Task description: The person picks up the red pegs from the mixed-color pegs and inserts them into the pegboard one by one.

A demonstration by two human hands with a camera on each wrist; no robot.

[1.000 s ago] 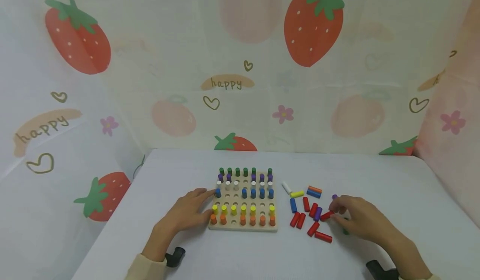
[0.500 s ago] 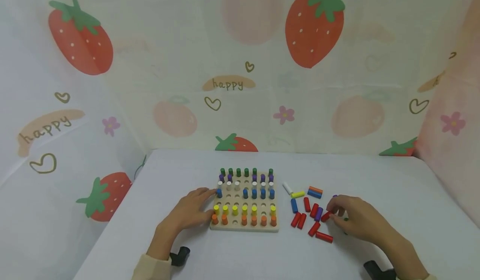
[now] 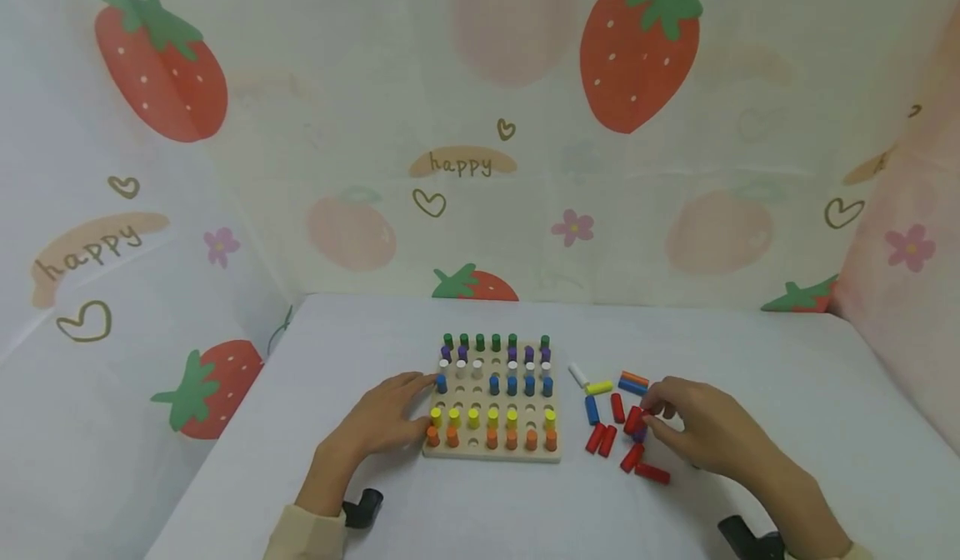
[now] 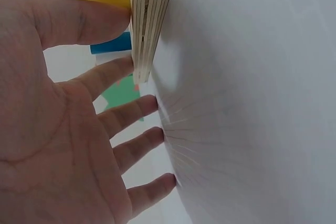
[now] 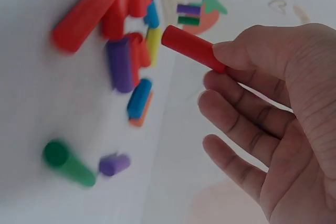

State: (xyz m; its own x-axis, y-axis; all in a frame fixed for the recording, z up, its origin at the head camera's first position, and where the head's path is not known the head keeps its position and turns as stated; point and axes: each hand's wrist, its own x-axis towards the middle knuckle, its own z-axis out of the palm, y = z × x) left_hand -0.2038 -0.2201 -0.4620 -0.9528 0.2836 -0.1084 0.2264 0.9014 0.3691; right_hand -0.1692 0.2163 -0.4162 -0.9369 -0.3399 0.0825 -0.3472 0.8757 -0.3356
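Presently: left hand [image 3: 386,418] spread, thumb and forefinger at left edge of pegboard [image 3: 495,457] | right hand [image 3: 701,422] pinches red peg [image 5: 190,48] above loose pegs [image 3: 596,437], right of pegboard | standing pegs [image 3: 473,419] run orange, yellow, blue, white, purple, green, front to back | strawberry-print backdrop [image 3: 480,235] beyond

Red peg [image 5: 190,47] between right fingers [image 5: 266,85]

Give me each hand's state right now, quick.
Left hand: open, fingers extended at the edge of the pegboard.
Right hand: closed on a red peg, pinched between thumb and finger.
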